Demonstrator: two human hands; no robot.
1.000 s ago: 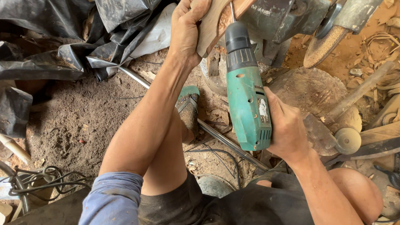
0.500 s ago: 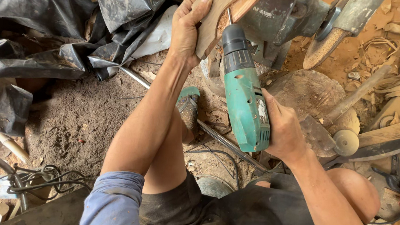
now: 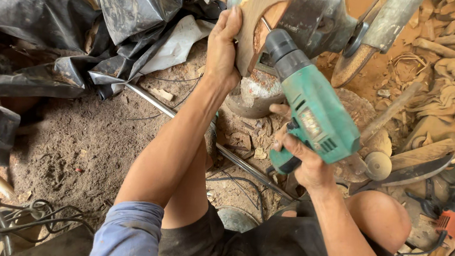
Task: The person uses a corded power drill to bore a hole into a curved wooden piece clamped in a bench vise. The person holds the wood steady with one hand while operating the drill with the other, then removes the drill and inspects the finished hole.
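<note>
Green drill (image 3: 316, 116) (right fingers (image 3: 283, 144) wrapping handle) meets wood (image 3: 259, 21).

Both arms are bare from the fingers back past the elbow. The left hand (image 3: 224, 48) wears no glove, ring or watch — its forearm runs uncovered to a rolled, slate-blue cloth sleeve (image 3: 129, 235) bunched at the upper arm. The right hand (image 3: 304, 165) is likewise ungloved, its wrist bare. Below sit dark, dusty grey-black shorts (image 3: 239, 247) — both knees uncovered.
</note>
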